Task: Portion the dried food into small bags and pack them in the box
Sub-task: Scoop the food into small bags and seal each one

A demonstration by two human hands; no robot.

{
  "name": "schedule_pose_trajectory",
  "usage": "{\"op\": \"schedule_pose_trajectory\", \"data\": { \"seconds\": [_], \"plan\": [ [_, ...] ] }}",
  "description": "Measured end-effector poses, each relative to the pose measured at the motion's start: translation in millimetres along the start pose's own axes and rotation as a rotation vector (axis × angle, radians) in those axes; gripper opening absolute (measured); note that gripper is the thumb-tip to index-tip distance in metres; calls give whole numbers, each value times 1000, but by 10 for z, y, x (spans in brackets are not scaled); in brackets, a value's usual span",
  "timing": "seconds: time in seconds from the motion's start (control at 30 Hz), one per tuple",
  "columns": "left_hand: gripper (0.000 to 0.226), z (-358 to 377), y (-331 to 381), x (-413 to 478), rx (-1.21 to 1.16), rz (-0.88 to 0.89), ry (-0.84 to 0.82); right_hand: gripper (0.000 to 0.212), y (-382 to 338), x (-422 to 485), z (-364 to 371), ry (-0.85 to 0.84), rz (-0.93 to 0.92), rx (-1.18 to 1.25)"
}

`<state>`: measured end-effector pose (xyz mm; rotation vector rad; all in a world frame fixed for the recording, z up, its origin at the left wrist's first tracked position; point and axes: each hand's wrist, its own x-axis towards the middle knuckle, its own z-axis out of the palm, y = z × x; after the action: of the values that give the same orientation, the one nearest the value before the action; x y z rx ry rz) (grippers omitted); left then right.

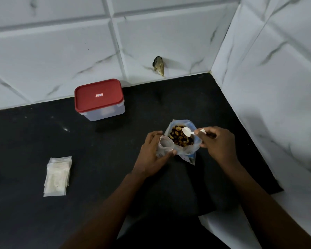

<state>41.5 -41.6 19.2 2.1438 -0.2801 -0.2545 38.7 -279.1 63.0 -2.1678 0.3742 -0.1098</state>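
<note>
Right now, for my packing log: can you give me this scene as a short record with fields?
left hand: holds a small bag, mouth open
right hand: pinches a white spoon above the dried food
big bag: open, holds the dried food, beside the small bag
box: by the back wall, red lid on
spare bags: flat stack, left on the black counter

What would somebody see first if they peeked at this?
Probably the box with the bright red lid, shut, at the back of the black counter. Then, in the middle, the right hand holds a white spoon over an open bag of dried food, and the left hand holds a small bag open beside it.
</note>
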Motion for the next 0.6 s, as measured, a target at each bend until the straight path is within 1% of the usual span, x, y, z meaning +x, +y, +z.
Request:
{"op": "schedule_pose_trajectory", "data": {
  "seconds": [0.13,0.27,0.33,0.47,0.6],
  "plan": [
    [86,28,2,-32,-8,-41,-30,17,66,26,27,24,-175,-131],
    [83,49,5,-52,-24,-56,-45,10,85,66,64,31,-291,-212],
    [84,59,5,-54,-37,-64,-38,10,123,91,97,29,-349,-266],
    [82,80,21,-45,-66,-57,-30,10,208,139,150,7,-358,-347],
    [86,106,48,-24,-77,-63,-27,12,197,161,186,-38,-331,-311]
  ]
}}
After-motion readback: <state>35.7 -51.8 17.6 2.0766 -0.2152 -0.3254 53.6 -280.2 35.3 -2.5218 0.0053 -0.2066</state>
